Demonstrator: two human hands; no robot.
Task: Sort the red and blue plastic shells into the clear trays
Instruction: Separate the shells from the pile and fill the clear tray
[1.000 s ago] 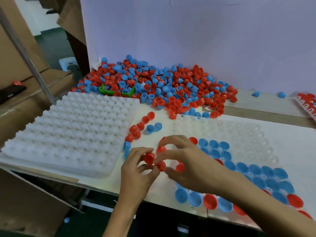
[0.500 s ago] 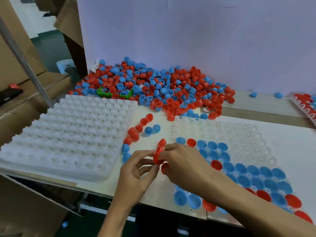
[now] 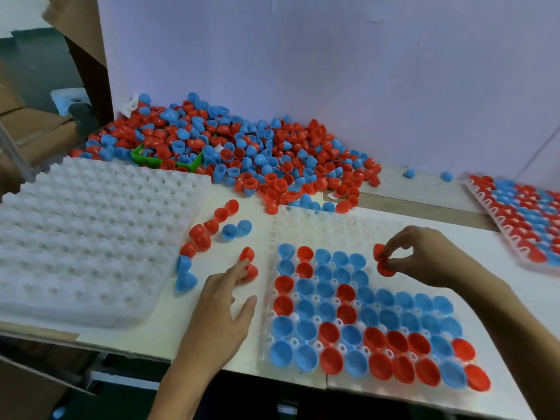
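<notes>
The right hand (image 3: 424,256) pinches red shells (image 3: 382,262) in its bent fingers, up over the clear tray (image 3: 306,219). The left hand (image 3: 218,313) lies flat with straight fingers, and its fingertips touch two red shells on the table (image 3: 249,265). The near rows of the tray are full of blue and red shells. Past it sits a big pile of shells (image 3: 242,153). A white bumpy tray (image 3: 91,237) is on the left.
</notes>
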